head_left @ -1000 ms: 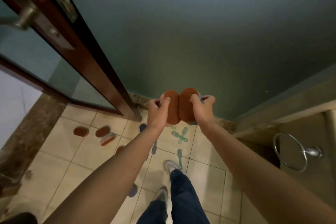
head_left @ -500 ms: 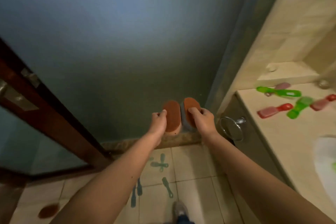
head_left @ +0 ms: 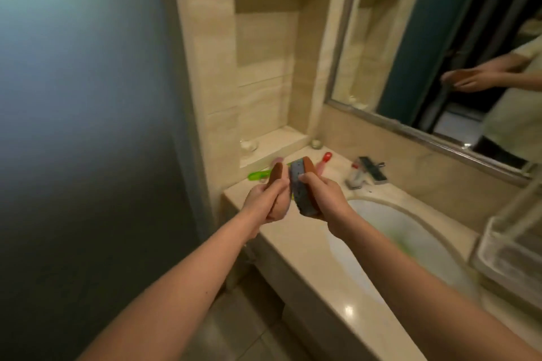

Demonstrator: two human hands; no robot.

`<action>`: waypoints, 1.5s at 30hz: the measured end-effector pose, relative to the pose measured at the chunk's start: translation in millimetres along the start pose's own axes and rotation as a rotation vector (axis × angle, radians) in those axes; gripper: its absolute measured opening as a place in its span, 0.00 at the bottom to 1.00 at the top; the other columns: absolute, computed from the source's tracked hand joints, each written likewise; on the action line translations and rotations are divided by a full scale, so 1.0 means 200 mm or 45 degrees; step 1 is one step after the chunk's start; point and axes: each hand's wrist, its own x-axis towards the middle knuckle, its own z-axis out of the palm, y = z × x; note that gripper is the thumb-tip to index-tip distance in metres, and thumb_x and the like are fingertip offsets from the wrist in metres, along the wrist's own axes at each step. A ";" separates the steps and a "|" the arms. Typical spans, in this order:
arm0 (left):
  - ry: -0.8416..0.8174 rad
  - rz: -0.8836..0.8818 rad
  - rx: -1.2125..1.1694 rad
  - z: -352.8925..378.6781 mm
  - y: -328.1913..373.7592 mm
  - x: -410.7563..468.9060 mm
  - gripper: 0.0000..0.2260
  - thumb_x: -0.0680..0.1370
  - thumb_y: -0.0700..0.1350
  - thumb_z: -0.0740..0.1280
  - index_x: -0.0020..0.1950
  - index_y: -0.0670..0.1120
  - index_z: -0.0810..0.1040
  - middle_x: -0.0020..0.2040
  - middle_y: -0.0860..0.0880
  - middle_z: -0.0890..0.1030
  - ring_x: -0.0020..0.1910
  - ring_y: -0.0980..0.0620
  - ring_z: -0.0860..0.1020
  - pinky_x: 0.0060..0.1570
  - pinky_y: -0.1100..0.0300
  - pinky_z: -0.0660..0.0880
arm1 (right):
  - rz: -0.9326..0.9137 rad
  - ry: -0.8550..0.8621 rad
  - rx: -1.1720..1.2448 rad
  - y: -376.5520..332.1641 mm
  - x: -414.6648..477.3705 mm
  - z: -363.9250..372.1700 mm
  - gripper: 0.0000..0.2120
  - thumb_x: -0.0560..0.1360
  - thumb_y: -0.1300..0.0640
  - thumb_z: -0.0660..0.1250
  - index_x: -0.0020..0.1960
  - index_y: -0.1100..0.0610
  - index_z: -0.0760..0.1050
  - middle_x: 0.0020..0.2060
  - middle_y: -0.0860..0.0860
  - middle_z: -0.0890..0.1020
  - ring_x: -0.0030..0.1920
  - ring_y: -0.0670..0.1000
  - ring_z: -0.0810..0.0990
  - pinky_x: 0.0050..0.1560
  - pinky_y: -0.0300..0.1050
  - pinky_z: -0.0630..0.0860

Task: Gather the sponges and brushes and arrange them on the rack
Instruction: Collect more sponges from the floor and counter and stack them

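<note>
Left hand [head_left: 265, 202] & right hand [head_left: 325, 199] bare, forearms [head_left: 190, 272] bare; mirror [head_left: 425, 38] shows pale short-sleeve shirt [head_left: 516, 114], dark trousers [head_left: 495, 152].

Rack [head_left: 510, 255] right of sink [head_left: 381, 231]

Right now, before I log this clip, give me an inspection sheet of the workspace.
Surface: beige counter with a sink; the picture is blurred.
Job's things: brown sponge and grey-faced sponge, both held; green brush and red brush on the counter; rack at far right.
Clutter: faucet; small cup on the niche ledge.
Hands: left hand grips the brown sponge; right hand grips the grey-faced sponge.
Cables: nothing seen.
Surroundings: mirror, niche, dark wall.
</note>
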 end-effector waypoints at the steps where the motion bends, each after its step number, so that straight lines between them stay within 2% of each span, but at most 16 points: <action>1: -0.030 0.020 -0.008 0.12 0.04 0.03 0.11 0.77 0.53 0.67 0.54 0.48 0.77 0.48 0.47 0.80 0.53 0.46 0.79 0.58 0.46 0.77 | -0.017 0.035 0.008 -0.04 0.02 -0.11 0.12 0.75 0.51 0.65 0.55 0.57 0.76 0.45 0.56 0.81 0.42 0.53 0.79 0.37 0.44 0.78; 4: -0.115 0.098 -0.012 0.44 0.14 0.09 0.07 0.77 0.51 0.67 0.50 0.49 0.76 0.49 0.45 0.80 0.50 0.46 0.79 0.56 0.45 0.78 | -0.059 0.148 0.014 -0.12 0.06 -0.42 0.10 0.76 0.52 0.63 0.53 0.56 0.77 0.41 0.54 0.80 0.39 0.52 0.78 0.39 0.45 0.77; 5: -0.145 0.118 -0.010 0.53 0.17 0.11 0.10 0.75 0.53 0.68 0.50 0.48 0.77 0.49 0.44 0.81 0.49 0.46 0.80 0.54 0.44 0.79 | -0.079 0.193 0.013 -0.15 0.07 -0.52 0.09 0.76 0.53 0.63 0.52 0.56 0.77 0.41 0.54 0.80 0.39 0.52 0.78 0.38 0.45 0.76; 8: -0.228 0.172 0.019 0.82 0.22 0.20 0.31 0.62 0.63 0.71 0.59 0.47 0.77 0.53 0.43 0.82 0.50 0.45 0.81 0.53 0.44 0.80 | -0.139 0.319 -0.042 -0.19 0.08 -0.79 0.12 0.76 0.53 0.61 0.53 0.56 0.78 0.42 0.55 0.80 0.39 0.53 0.78 0.35 0.43 0.74; 9: -0.260 0.178 0.019 0.90 0.23 0.23 0.33 0.61 0.63 0.71 0.60 0.47 0.77 0.54 0.43 0.82 0.50 0.45 0.81 0.52 0.45 0.80 | -0.151 0.356 -0.051 -0.20 0.08 -0.88 0.12 0.76 0.53 0.61 0.53 0.57 0.78 0.41 0.55 0.80 0.39 0.52 0.78 0.34 0.42 0.74; 13: -0.400 0.200 0.017 1.20 0.30 0.20 0.21 0.72 0.55 0.70 0.61 0.48 0.74 0.55 0.43 0.80 0.53 0.43 0.81 0.46 0.50 0.80 | -0.181 0.514 -0.051 -0.25 0.04 -1.18 0.08 0.76 0.56 0.60 0.48 0.55 0.77 0.40 0.54 0.79 0.37 0.51 0.75 0.34 0.41 0.70; 16: -0.516 0.277 0.034 1.41 0.35 0.19 0.15 0.75 0.52 0.69 0.59 0.48 0.74 0.56 0.43 0.80 0.54 0.44 0.80 0.53 0.47 0.78 | -0.244 0.682 -0.033 -0.28 -0.01 -1.33 0.12 0.76 0.57 0.61 0.58 0.56 0.74 0.48 0.53 0.79 0.41 0.48 0.76 0.35 0.41 0.69; 19: -0.632 0.407 0.049 1.61 0.41 0.14 0.16 0.77 0.50 0.68 0.61 0.45 0.74 0.56 0.45 0.80 0.51 0.50 0.79 0.46 0.57 0.77 | -0.307 0.841 -0.026 -0.32 -0.09 -1.50 0.14 0.75 0.57 0.63 0.61 0.56 0.70 0.52 0.53 0.78 0.47 0.49 0.77 0.41 0.44 0.71; 21: -0.729 0.481 0.075 1.73 0.44 0.10 0.19 0.76 0.53 0.68 0.63 0.45 0.74 0.56 0.46 0.80 0.51 0.52 0.78 0.42 0.61 0.74 | -0.339 0.934 -0.060 -0.34 -0.17 -1.61 0.14 0.75 0.58 0.65 0.60 0.54 0.68 0.50 0.50 0.77 0.47 0.48 0.76 0.44 0.45 0.71; 24: -0.876 0.568 0.149 1.88 0.47 0.03 0.22 0.75 0.55 0.69 0.66 0.48 0.73 0.58 0.49 0.78 0.53 0.54 0.77 0.43 0.62 0.73 | -0.359 1.039 -0.130 -0.35 -0.29 -1.76 0.18 0.73 0.57 0.67 0.60 0.52 0.66 0.49 0.46 0.75 0.48 0.46 0.75 0.49 0.45 0.73; 27: -1.009 0.642 0.198 2.01 0.51 -0.05 0.23 0.75 0.52 0.70 0.68 0.50 0.72 0.59 0.52 0.78 0.54 0.55 0.76 0.48 0.61 0.74 | -0.355 1.137 -0.171 -0.34 -0.39 -1.89 0.26 0.65 0.53 0.69 0.62 0.51 0.68 0.57 0.53 0.75 0.55 0.50 0.77 0.57 0.52 0.77; 30: -1.098 0.760 0.248 2.14 0.55 -0.11 0.25 0.75 0.48 0.70 0.71 0.49 0.71 0.61 0.51 0.78 0.57 0.54 0.76 0.52 0.61 0.73 | -0.330 1.254 -0.313 -0.33 -0.48 -2.02 0.27 0.66 0.55 0.70 0.64 0.49 0.68 0.61 0.53 0.72 0.58 0.51 0.74 0.60 0.53 0.76; 35: -0.938 1.194 0.611 2.33 0.57 -0.12 0.29 0.72 0.51 0.69 0.73 0.55 0.68 0.63 0.52 0.73 0.62 0.53 0.72 0.59 0.58 0.70 | -0.211 1.486 -0.806 -0.28 -0.60 -2.23 0.34 0.64 0.56 0.70 0.70 0.48 0.69 0.64 0.52 0.71 0.65 0.55 0.70 0.65 0.55 0.72; 38: -0.797 1.472 0.879 2.41 0.56 -0.12 0.27 0.72 0.52 0.67 0.71 0.59 0.69 0.66 0.54 0.73 0.66 0.52 0.67 0.64 0.53 0.67 | -0.138 1.551 -0.905 -0.24 -0.64 -2.32 0.32 0.64 0.58 0.72 0.67 0.48 0.69 0.63 0.50 0.74 0.65 0.55 0.70 0.64 0.56 0.71; 41: -0.747 1.618 1.044 2.48 0.53 -0.14 0.25 0.73 0.53 0.66 0.71 0.60 0.70 0.67 0.54 0.73 0.68 0.51 0.63 0.71 0.50 0.60 | -0.050 1.536 -1.071 -0.20 -0.63 -2.37 0.26 0.67 0.61 0.69 0.64 0.48 0.69 0.62 0.49 0.75 0.65 0.55 0.70 0.70 0.59 0.64; 45: -0.691 1.681 1.149 2.54 0.47 -0.13 0.24 0.74 0.51 0.65 0.71 0.59 0.70 0.68 0.54 0.71 0.69 0.49 0.61 0.74 0.45 0.54 | 0.007 1.482 -1.176 -0.14 -0.57 -2.45 0.26 0.68 0.63 0.67 0.63 0.48 0.68 0.60 0.49 0.75 0.67 0.55 0.68 0.74 0.63 0.54</action>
